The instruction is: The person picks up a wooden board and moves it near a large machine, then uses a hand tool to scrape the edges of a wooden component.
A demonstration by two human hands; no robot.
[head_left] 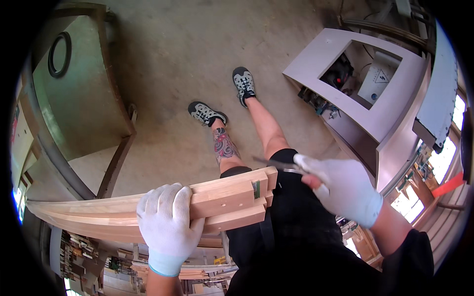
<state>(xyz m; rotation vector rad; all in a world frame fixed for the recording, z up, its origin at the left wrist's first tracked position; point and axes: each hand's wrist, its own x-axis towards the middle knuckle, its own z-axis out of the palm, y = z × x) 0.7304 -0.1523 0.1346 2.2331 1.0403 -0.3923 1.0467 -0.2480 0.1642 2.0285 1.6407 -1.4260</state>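
My left hand, in a white knit glove, wraps over a bundle of long, curved, pale wooden pieces. The bundle reaches from the far left to just in front of my body. Near its right end a short green strip shows between the pieces, and small holes mark the wood. My right hand, gloved too with a bare thumb tip, is closed on a slim metal tool with a dark blade. It looks like scissors but is blurred. The blade points left, just above the bundle's right end.
A greenish metal panel with a black ring on it stands at the left. To the right is a pale machine cabinet with a square opening showing parts inside. Stacked wood lies at the lower edge. Concrete floor extends ahead.
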